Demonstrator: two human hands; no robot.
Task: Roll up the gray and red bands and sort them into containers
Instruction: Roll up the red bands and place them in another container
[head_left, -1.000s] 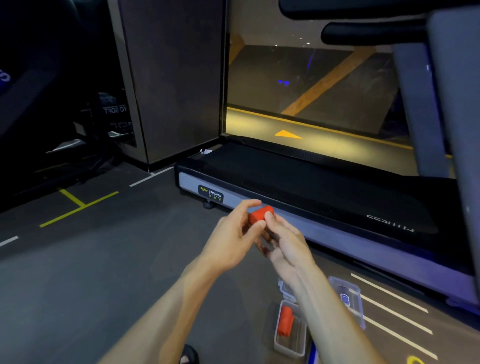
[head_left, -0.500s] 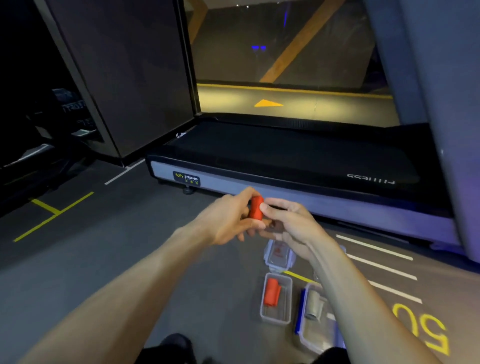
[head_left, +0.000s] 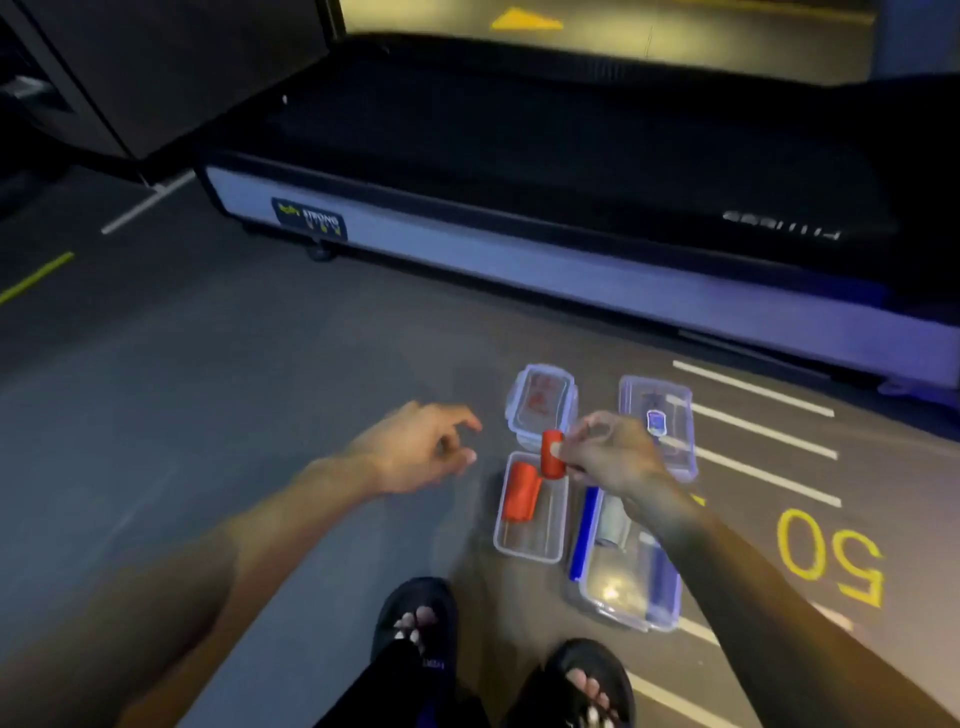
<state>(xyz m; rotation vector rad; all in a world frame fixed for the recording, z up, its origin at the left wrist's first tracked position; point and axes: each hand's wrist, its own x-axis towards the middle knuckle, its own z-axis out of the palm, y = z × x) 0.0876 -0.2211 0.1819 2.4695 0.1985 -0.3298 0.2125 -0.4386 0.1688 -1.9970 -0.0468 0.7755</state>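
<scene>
Grey rubbery floor (head_left: 218, 395) fills the lower view, marked with white stripes and a yellow "50" (head_left: 831, 558) at the right, and a treadmill (head_left: 545, 171) with a black belt and pale side rail stands across the far side. On the floor in front of the person's sandalled feet (head_left: 415, 618) sit two clear containers: a small one (head_left: 530, 540) holding a rolled red band (head_left: 520, 492), and to its right a larger blue-edged one (head_left: 631, 577) holding what looks like a rolled grey band (head_left: 613, 522), though the blur makes that hard to confirm. Two clear lids (head_left: 543, 402) lie just beyond them. The right hand (head_left: 615, 457) has its grip pinched round a second red roll (head_left: 552, 453), thumb and fingertips clamped on it, holding it upright above the far end of the small container, near the first red roll. The left hand (head_left: 415, 449) hovers well to the left of the containers, its grip released, fingers loosely curled around nothing.
</scene>
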